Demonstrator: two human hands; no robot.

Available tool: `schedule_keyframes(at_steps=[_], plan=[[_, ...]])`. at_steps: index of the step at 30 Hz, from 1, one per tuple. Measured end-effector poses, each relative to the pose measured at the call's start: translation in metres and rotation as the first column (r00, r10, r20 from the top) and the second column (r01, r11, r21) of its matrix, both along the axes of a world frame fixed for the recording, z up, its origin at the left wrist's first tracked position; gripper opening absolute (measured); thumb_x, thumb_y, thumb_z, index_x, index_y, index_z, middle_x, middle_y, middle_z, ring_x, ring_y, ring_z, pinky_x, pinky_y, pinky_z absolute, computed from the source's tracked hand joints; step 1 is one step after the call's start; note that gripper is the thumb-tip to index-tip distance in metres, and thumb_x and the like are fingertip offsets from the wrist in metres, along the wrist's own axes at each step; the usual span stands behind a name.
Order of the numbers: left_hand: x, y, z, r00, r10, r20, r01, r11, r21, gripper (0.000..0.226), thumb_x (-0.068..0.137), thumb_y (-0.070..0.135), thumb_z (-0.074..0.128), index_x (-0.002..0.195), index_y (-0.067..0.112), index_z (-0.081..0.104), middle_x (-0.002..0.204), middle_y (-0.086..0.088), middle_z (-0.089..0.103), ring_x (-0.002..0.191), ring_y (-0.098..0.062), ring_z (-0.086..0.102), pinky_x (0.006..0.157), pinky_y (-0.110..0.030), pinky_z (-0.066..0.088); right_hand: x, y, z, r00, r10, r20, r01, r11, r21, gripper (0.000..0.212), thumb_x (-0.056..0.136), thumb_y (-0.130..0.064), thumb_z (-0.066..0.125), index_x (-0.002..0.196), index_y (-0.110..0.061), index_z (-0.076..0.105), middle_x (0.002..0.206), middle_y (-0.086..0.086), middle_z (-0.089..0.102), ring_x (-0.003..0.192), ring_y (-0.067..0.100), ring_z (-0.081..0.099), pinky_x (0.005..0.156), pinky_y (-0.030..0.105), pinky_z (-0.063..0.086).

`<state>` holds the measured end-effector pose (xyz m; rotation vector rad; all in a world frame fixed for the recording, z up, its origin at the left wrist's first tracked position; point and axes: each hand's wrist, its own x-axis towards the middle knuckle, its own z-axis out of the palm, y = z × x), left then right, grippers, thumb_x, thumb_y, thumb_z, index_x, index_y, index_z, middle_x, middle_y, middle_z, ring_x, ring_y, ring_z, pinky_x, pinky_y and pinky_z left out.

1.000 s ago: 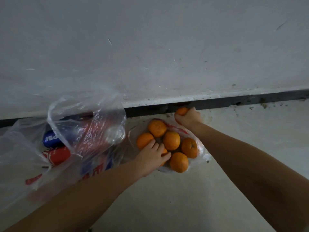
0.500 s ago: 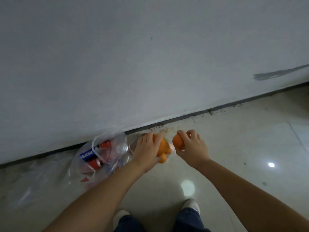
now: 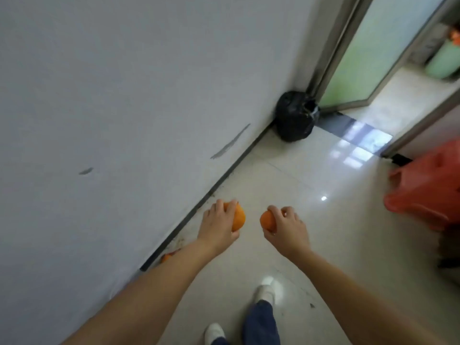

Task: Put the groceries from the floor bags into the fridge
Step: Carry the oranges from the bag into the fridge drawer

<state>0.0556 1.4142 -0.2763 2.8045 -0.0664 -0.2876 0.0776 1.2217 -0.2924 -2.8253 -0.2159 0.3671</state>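
While gripped, oranges [image 3: 238,217] within hands [image 3: 219,229].

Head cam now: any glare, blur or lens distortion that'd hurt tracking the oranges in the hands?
Head view: specular glare on the glossy floor, none on the fruit; wide-angle bending of wall and door lines; soft blur on the red stool at the edge. The left hand and right hand with their oranges are evenly lit and sharp.

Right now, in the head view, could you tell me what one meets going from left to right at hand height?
Wall → left hand gripping oranges → orange in the right hand → red plastic stool.
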Motion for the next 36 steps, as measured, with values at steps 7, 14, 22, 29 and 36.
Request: schedule_keyframes(at_steps=[7, 14, 22, 29, 36], plan=[[-0.031, -0.186, 0.073, 0.966, -0.257, -0.038, 0.237, 0.930, -0.280, 0.075, 0.079, 0.036, 0.068, 0.138, 0.020, 0.025, 0.130, -0.010, 0.033, 0.120, -0.029, 0.043, 0.097, -0.038, 0.045, -0.111, -0.196, 0.088, 0.897, -0.425, 0.123, 0.433, 0.900, -0.044, 0.058, 0.079, -0.045, 0.062, 0.132, -0.031, 0.045, 0.121, 0.007, 0.049, 0.107, 0.029, 0.053, 0.088, 0.035, 0.039], [-0.095, -0.416, 0.136, 0.821, -0.555, 0.130, 0.564, 0.757, -0.331, 0.078, 0.078, 0.032, 0.071, 0.140, 0.017, 0.027, 0.130, -0.011, 0.037, 0.116, -0.029, 0.048, 0.095, -0.038, 0.046, -0.257, -0.394, 0.156, 0.649, -0.700, 0.298, 0.741, 0.671, -0.036, 0.059, 0.075, -0.046, 0.065, 0.129, -0.032, 0.047, 0.121, 0.007, 0.048, 0.108, 0.030, 0.055, 0.088, 0.038, 0.039], [-0.208, -0.661, 0.194, 0.643, -0.719, 0.265, 0.756, 0.538, -0.373, 0.075, 0.076, 0.030, 0.073, 0.137, 0.018, 0.030, 0.125, -0.011, 0.039, 0.113, -0.030, 0.050, 0.093, -0.035, 0.045, -0.404, -0.593, 0.221, 0.401, -0.788, 0.467, 0.884, 0.466, 0.027, 0.058, 0.079, -0.049, 0.061, 0.131, -0.033, 0.042, 0.123, 0.005, 0.047, 0.109, 0.028, 0.054, 0.091, 0.038, 0.040], [-0.236, -0.810, 0.247, 0.556, -0.770, 0.313, 0.799, 0.391, -0.457, 0.071, 0.077, 0.031, 0.073, 0.133, 0.016, 0.031, 0.126, -0.014, 0.038, 0.111, -0.031, 0.050, 0.096, -0.036, 0.044, -0.435, -0.719, 0.253, 0.236, -0.812, 0.534, 0.932, 0.345, 0.112, 0.060, 0.082, -0.051, 0.060, 0.135, -0.031, 0.038, 0.124, 0.007, 0.048, 0.111, 0.029, 0.053, 0.093, 0.039, 0.039], [-0.185, -0.950, 0.266, 0.538, -0.753, 0.378, 0.816, 0.353, -0.458, 0.071, 0.079, 0.037, 0.070, 0.133, 0.023, 0.027, 0.133, -0.010, 0.035, 0.111, -0.027, 0.050, 0.092, -0.038, 0.049, -0.385, -0.842, 0.279, 0.211, -0.799, 0.563, 0.942, 0.321, 0.102, 0.061, 0.084, -0.051, 0.058, 0.136, -0.030, 0.035, 0.128, 0.009, 0.046, 0.114, 0.031, 0.052, 0.096, 0.040, 0.039]])
